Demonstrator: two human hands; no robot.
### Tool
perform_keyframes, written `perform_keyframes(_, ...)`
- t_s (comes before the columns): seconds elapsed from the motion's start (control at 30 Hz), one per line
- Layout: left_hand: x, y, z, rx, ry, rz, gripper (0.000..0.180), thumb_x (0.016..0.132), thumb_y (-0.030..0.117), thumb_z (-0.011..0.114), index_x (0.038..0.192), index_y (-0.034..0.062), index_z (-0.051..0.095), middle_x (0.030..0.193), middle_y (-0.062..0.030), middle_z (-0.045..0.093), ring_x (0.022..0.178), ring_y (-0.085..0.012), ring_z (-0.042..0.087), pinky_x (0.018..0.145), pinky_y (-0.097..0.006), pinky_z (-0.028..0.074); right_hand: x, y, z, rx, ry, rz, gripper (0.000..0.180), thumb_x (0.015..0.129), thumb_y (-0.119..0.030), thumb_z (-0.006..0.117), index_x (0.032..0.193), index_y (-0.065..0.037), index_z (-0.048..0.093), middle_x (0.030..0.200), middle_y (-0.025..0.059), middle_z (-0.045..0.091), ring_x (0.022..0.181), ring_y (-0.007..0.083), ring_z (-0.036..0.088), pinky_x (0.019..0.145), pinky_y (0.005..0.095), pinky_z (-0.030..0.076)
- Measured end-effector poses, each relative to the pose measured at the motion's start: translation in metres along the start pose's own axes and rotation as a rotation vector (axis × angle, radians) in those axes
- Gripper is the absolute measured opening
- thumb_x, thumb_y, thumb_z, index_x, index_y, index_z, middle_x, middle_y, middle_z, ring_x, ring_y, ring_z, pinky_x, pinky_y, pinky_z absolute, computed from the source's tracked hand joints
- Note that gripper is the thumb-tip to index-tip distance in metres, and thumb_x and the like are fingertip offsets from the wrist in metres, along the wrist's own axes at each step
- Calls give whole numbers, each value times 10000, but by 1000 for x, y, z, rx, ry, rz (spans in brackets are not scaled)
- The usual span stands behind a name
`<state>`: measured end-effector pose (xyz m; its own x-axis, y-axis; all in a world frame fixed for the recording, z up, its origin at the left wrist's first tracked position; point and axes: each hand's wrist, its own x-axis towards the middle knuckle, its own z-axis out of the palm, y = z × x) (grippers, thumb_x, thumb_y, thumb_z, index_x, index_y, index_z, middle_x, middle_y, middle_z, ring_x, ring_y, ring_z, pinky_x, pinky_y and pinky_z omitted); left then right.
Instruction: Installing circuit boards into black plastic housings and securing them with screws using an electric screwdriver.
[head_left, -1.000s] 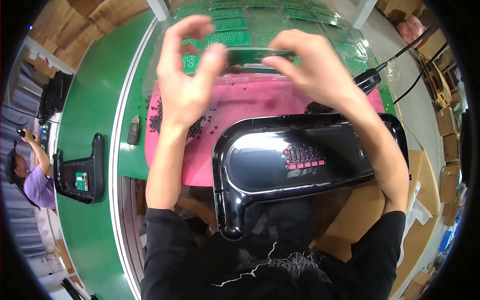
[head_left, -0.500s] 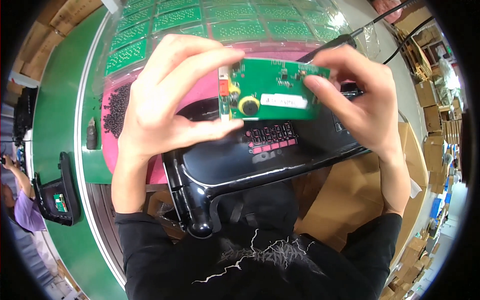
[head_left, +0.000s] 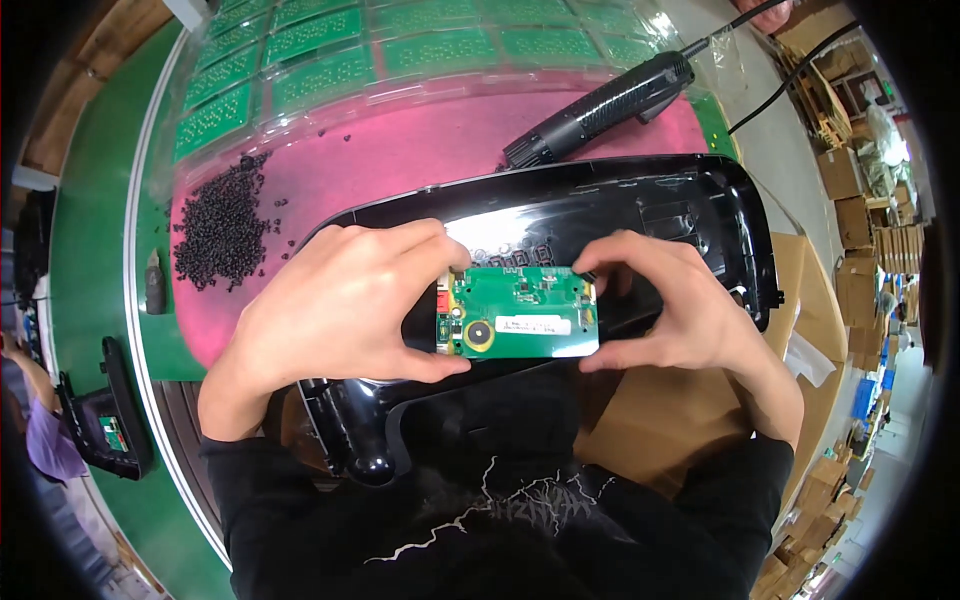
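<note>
A green circuit board (head_left: 545, 295) with a white label, a round black part and connectors along its left end is held level between my two hands. My left hand (head_left: 350, 300) grips its left end, thumb at the near corner and fingers at the far one. At the opposite end, my right hand (head_left: 675, 300) pinches the corners the same way. Beneath the board lies a glossy black plastic housing (head_left: 390, 218), whose display cutouts are partly covered by the board.
A black electric screwdriver (head_left: 600, 110) lies on the pink mat (head_left: 420, 125) beyond the housing. Small black screws (head_left: 225, 225) are heaped at left. Clear trays of green boards (head_left: 435, 50) stand at the back. Another housing (head_left: 100, 415) sits far left near a person's purple sleeve (head_left: 55, 440).
Both hands have brought the circuit board lower and nearer, over the housing. My right hand has shifted from the board's face to its right-end corners. The screwdriver shows more fully.
</note>
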<state>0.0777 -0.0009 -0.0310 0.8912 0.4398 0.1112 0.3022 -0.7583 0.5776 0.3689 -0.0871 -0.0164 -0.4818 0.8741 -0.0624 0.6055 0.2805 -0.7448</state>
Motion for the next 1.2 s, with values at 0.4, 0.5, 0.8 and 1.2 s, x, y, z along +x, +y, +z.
perform_keyframes(0.4, 3, 8, 11, 223, -37, -216, 627, 601, 286, 890, 1073, 15, 578, 1043, -81, 584, 756, -306, 641, 597, -391, 497, 18, 31, 20, -130, 188, -115, 658, 674, -97, 825, 1267, -42, 544, 1277, 145, 512, 1171, 348, 483, 1023, 407, 415)
perform_keyframes(0.5, 4, 8, 12, 233, -18, -213, 617, 606, 274, 888, 1073, 13, 581, 1052, -76, 581, 780, -293, 643, 594, -387, 500, 18, 32, 20, -144, 187, -104, 659, 675, -92, 825, 1268, -43, 543, 1274, 143, 513, 1172, 346, 481, 1023, 405, 414)
perform_keyframes(0.8, -7, 8, 4, 269, -46, -255, 626, 638, 305, 877, 1100, 18, 567, 1054, -84, 565, 788, -287, 649, 600, -379, 513, 26, 23, 23, -154, 180, -112, 654, 672, -68, 818, 1269, -36, 552, 1259, 149, 518, 1176, 347, 484, 1027, 408, 410)
perform_keyframes(1.2, -30, 6, -19, 171, 344, -105, 334, 802, 226, 770, 1012, 6, 633, 929, -139, 626, 788, -324, 665, 674, -397, 535, 2, -11, 2, -112, 331, 73, 731, 737, -75, 770, 1399, -25, 465, 1198, 109, 560, 1110, 230, 538, 987, 334, 408)
